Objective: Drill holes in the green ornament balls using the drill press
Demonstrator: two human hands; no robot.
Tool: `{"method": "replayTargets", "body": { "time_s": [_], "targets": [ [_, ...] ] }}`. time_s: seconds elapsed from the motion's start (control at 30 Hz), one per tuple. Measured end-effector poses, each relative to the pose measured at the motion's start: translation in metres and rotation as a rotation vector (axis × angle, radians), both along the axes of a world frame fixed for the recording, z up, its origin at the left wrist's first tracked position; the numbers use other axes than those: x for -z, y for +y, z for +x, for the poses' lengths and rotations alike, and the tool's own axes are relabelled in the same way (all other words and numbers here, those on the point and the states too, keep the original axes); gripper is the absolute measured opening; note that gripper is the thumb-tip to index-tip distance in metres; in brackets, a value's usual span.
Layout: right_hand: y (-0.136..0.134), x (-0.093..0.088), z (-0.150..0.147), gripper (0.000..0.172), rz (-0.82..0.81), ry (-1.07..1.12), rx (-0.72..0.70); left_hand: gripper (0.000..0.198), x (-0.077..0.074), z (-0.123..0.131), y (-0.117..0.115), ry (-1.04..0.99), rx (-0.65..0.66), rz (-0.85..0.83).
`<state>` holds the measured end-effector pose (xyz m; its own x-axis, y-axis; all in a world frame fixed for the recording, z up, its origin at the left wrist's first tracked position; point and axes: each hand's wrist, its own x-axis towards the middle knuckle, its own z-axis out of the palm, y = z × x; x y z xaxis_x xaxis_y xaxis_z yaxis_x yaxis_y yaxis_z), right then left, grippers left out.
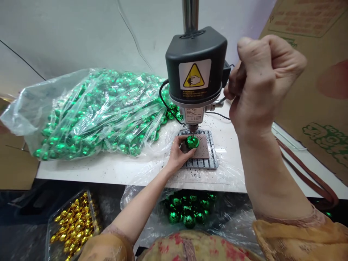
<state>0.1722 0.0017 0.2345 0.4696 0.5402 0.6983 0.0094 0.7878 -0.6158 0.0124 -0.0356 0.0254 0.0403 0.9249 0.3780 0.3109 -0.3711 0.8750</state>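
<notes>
While, at mid-frame, the left hand point(178, 153) pinches a faceted green ball point(193, 141) between thumb and fingers beneath the drill press point(196, 69), the right hand point(261, 78), upper right, curls closed around its lever point(222, 100). Shavings point(199, 174) speckle the slotted base point(213, 162) and white tabletop point(89, 169); a crinkled clear bag point(35, 98) spreads left, against a pale wall point(81, 36).

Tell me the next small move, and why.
Probably ease the lever down gently with the right hand: that hand grips it, and the left hand pinches the green ball under the drill. Whether the drill already touches the ball is too small to tell.
</notes>
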Motion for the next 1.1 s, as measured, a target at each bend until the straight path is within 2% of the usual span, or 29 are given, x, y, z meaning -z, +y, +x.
{"method": "replayTargets", "body": {
  "time_s": [0.17, 0.27, 0.37, 0.43, 0.57, 0.63, 0.7, 0.8, 0.9, 1.0, 1.07, 1.1],
  "targets": [
    [0.002, -0.011, 0.000, 0.050, -0.093, 0.070, -0.145, 0.057, 0.001, -0.001, -0.006, 0.066, -0.046, 0.044],
    [0.003, -0.009, 0.001, 0.049, -0.042, 0.044, -0.138, 0.052, 0.000, -0.005, -0.014, 0.091, -0.071, 0.083],
    [0.005, -0.005, 0.001, 0.048, -0.004, 0.017, -0.095, 0.051, -0.004, -0.010, -0.026, 0.006, -0.085, 0.068],
    [0.007, -0.003, 0.001, 0.048, 0.019, 0.035, -0.077, 0.049, -0.010, -0.013, -0.038, -0.147, -0.040, -0.021],
    [0.010, -0.002, 0.000, 0.047, 0.045, 0.054, -0.055, 0.046, -0.031, -0.019, -0.069, -0.606, 0.101, -0.400],
    [0.010, -0.003, -0.001, 0.048, 0.040, 0.060, -0.049, 0.047, -0.041, -0.021, -0.081, -0.792, 0.120, -0.550],
    [0.010, -0.004, -0.001, 0.050, 0.024, 0.071, -0.049, 0.044, -0.047, -0.024, -0.089, -0.923, 0.103, -0.629],
    [0.010, -0.005, -0.002, 0.051, 0.013, 0.085, -0.048, 0.037, -0.045, -0.030, -0.098, -1.003, 0.080, -0.712],
    [0.011, -0.005, -0.001, 0.049, 0.034, 0.100, -0.059, 0.044, -0.036, -0.040, -0.113, -0.839, 0.156, -0.740],
    [0.011, -0.002, 0.000, 0.046, 0.053, 0.088, -0.080, 0.047, -0.027, -0.051, -0.136, -0.318, 0.354, -0.628],
    [0.011, 0.000, 0.001, 0.044, 0.071, 0.065, -0.091, 0.055, -0.026, -0.058, -0.147, 0.038, 0.494, -0.477],
    [0.011, 0.001, 0.001, 0.044, 0.080, 0.056, -0.095, 0.059, -0.027, -0.062, -0.149, 0.146, 0.526, -0.393]
  ]
}}
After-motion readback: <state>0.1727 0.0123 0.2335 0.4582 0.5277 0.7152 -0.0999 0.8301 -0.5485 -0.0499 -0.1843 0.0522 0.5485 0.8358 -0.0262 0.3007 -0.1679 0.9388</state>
